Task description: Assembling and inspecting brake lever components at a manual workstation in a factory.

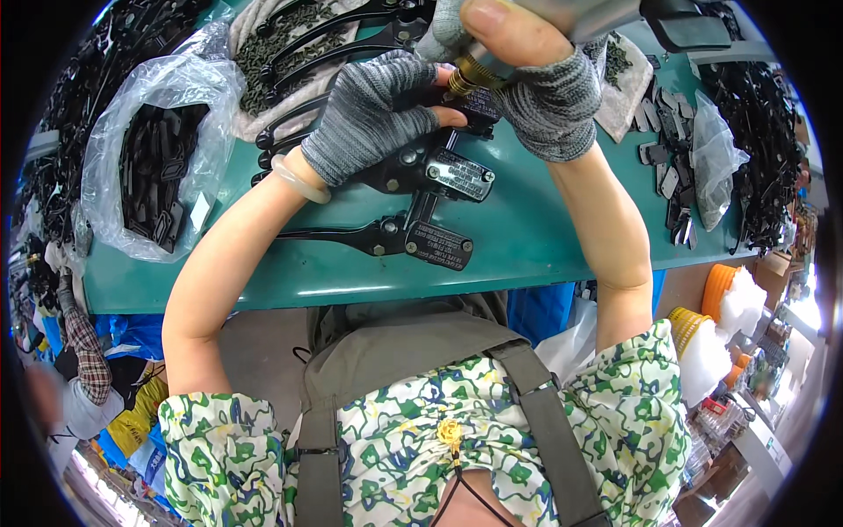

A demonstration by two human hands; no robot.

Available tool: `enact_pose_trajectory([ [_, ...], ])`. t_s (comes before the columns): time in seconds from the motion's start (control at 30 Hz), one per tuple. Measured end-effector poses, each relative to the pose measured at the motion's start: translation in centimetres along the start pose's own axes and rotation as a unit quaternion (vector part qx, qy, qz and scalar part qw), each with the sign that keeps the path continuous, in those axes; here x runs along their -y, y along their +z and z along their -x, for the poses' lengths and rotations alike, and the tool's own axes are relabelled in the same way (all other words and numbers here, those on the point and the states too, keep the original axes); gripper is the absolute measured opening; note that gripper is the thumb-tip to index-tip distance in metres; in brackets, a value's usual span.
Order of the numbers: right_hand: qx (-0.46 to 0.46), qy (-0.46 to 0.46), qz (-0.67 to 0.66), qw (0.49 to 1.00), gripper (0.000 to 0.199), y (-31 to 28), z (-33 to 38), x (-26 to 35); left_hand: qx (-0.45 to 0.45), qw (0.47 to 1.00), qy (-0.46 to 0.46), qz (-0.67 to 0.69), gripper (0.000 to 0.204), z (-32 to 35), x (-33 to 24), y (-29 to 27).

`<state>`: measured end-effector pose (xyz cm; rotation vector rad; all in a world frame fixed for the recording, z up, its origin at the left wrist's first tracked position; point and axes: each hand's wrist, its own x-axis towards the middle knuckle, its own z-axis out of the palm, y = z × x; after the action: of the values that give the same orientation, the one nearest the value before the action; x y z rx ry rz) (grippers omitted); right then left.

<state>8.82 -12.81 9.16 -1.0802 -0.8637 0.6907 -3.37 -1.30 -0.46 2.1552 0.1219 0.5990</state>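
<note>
My right hand (549, 92), in a grey knit fingerless glove, grips a power screwdriver (580, 16) with a silver body and brass-coloured nose. The nose points down onto the black cap of a brake lever assembly (479, 107). My left hand (373, 114), gloved alike, is curled over that assembly, its thumb and finger on either side of the screwdriver's nose; the fingertips' exact contact is partly hidden. Nearer me lie two more brake lever assemblies, one with its rectangular cap (461, 174) partly below my left hand, the other (439, 244) fully in sight near the table edge.
On the green table (351, 277), a clear plastic bag (105, 193) of black parts stands left. Beyond it, a cloth (250, 44) holds small dark screws beside more levers. At right are loose black caps (667, 176) and another plastic bag (716, 162). A person's sleeve (88, 356) shows far left.
</note>
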Motion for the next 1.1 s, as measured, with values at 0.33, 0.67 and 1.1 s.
enact_pose_trajectory([
  [0.33, -0.001, 0.047, -0.057, 0.997, 0.052, 0.5, -0.3, 0.1, 0.012, 1.000, 0.005, -0.025, 0.042, -0.3, 0.3, -0.2],
  [0.67, 0.030, 0.031, -0.025, 0.999, 0.047, -0.1, -0.9, -0.5, -0.006, 1.000, 0.005, -0.013, 0.046, 0.0, 0.6, -0.1],
  [1.1, 0.181, -0.114, 0.366, 0.905, 0.017, -5.7, -1.7, -6.9, 0.013, 1.000, -0.018, -0.017, 0.045, -0.2, 0.1, -0.3],
])
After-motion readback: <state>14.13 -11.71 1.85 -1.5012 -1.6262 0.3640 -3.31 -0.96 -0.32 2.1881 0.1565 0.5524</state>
